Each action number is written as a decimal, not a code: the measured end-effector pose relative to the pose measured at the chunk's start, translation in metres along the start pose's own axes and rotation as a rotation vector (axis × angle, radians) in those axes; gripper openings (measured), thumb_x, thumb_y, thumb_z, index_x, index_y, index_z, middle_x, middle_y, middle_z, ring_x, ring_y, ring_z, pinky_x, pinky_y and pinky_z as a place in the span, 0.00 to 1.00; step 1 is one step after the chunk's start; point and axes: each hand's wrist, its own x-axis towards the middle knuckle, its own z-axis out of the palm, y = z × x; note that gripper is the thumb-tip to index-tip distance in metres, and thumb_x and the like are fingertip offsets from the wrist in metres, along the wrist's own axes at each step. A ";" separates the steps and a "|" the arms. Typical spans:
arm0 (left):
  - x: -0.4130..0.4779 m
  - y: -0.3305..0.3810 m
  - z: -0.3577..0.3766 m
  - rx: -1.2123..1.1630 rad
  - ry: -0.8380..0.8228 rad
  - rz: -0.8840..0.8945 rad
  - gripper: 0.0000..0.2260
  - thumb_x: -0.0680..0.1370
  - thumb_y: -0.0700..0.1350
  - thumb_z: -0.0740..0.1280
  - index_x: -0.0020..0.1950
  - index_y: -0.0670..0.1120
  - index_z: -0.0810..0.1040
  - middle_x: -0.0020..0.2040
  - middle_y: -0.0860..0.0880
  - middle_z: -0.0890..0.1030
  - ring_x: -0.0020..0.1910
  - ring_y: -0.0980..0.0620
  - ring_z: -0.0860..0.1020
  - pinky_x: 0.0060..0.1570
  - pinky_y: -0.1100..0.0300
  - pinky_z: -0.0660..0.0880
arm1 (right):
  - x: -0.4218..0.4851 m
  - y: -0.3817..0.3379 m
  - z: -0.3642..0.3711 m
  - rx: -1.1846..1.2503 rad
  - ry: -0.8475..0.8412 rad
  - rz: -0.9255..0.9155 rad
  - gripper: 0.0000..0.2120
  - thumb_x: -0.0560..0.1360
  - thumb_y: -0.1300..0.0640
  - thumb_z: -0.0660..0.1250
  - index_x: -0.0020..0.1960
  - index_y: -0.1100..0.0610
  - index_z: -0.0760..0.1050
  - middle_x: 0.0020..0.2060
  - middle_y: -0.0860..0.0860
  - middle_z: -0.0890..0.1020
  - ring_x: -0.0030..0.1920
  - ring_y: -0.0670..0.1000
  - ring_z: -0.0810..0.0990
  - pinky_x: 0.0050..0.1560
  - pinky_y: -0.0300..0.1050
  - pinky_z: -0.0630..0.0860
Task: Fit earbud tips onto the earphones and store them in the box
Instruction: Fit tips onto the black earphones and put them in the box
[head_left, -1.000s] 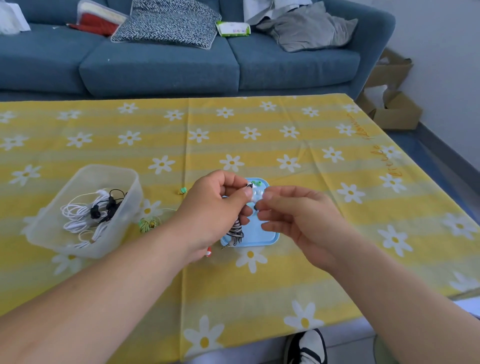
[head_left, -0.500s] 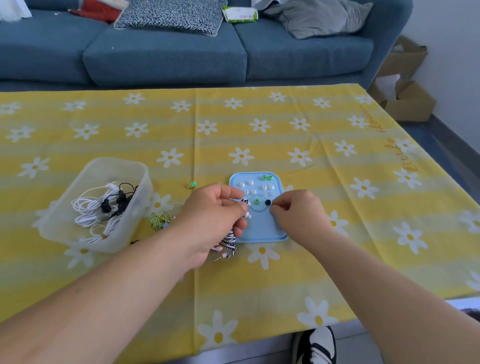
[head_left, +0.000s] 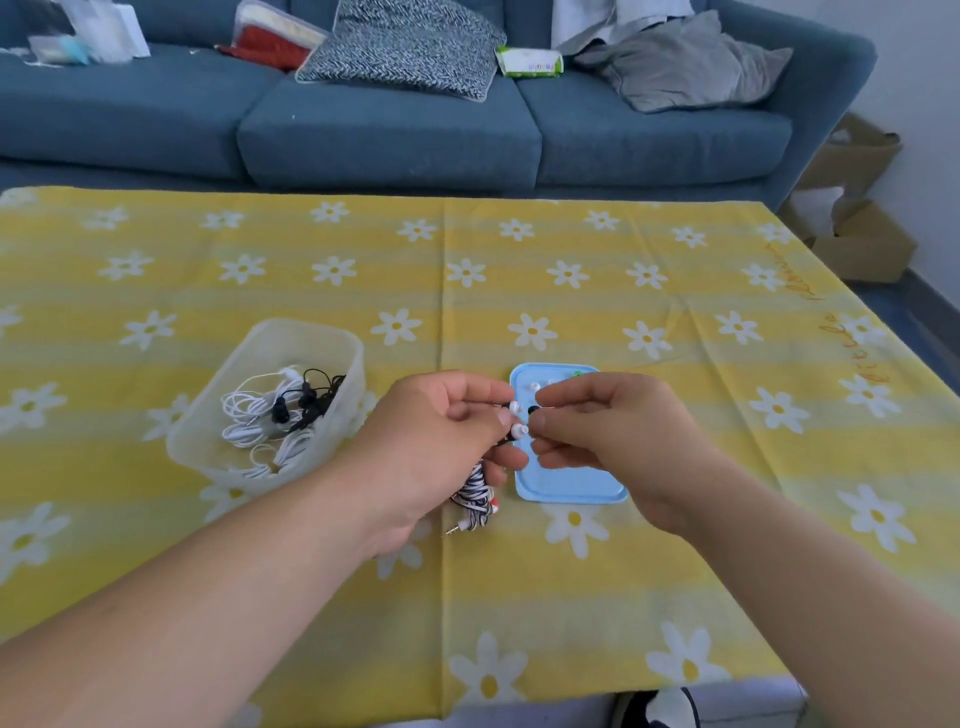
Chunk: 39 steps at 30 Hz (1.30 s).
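Observation:
My left hand (head_left: 441, 436) grips a black-and-white striped earphone (head_left: 475, 493); its coiled cable and plug hang below the palm. Two white tips (head_left: 519, 429) show at the earbud ends by my fingertips. My right hand (head_left: 597, 431) pinches a small black earbud tip (head_left: 533, 410) right against them, above the light blue tray (head_left: 571, 491). A few white tips (head_left: 535, 386) and a green tip (head_left: 576, 372) lie at the tray's far end. The translucent box (head_left: 337, 374) to the left holds white and black earphones (head_left: 280, 415).
The table wears a yellow cloth with white daisies (head_left: 519, 270). A blue sofa (head_left: 389, 130) with cushions stands behind it, cardboard boxes (head_left: 857, 208) on the floor at the right. A shoe (head_left: 660, 709) shows below the table's near edge.
My right hand lifted from the tray with a black tip and met my left hand, which rose slightly. The camera view tilted up.

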 end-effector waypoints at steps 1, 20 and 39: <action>-0.003 0.001 -0.004 0.000 0.018 0.020 0.08 0.81 0.38 0.69 0.58 0.47 0.81 0.42 0.45 0.88 0.39 0.40 0.85 0.41 0.53 0.81 | -0.002 -0.004 0.005 0.054 -0.031 0.002 0.09 0.73 0.68 0.76 0.53 0.65 0.82 0.42 0.62 0.87 0.41 0.56 0.87 0.45 0.46 0.85; -0.022 0.012 -0.025 0.075 0.107 0.188 0.04 0.80 0.39 0.70 0.53 0.46 0.82 0.40 0.51 0.84 0.29 0.57 0.81 0.30 0.65 0.75 | -0.008 -0.018 0.028 0.348 -0.219 0.055 0.14 0.63 0.65 0.76 0.49 0.64 0.84 0.40 0.61 0.86 0.40 0.57 0.86 0.39 0.44 0.83; -0.012 0.008 -0.015 0.039 0.202 0.184 0.04 0.81 0.40 0.69 0.54 0.45 0.82 0.38 0.46 0.84 0.26 0.58 0.79 0.28 0.66 0.73 | -0.013 -0.012 0.035 0.363 -0.184 -0.030 0.04 0.76 0.65 0.72 0.48 0.64 0.85 0.40 0.60 0.86 0.39 0.52 0.85 0.46 0.44 0.82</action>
